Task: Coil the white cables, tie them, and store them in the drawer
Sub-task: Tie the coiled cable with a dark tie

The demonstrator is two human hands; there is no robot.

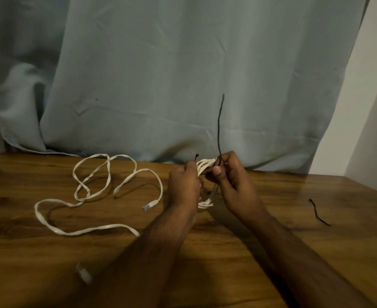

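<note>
Wooden counter (272, 252) by grey curtain (161, 74): my left hand (184, 187) and right hand (232, 183) both pinch the light, floppy coiled cable (204, 166) mid-bundle, black tie string (219, 130) springy, likely slips.

Dim warm light, soft blur, wide-angle edge bending.

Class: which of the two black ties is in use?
The upright black tie pinched above the coiled cable; the spare tie lies untouched on the table.
</note>
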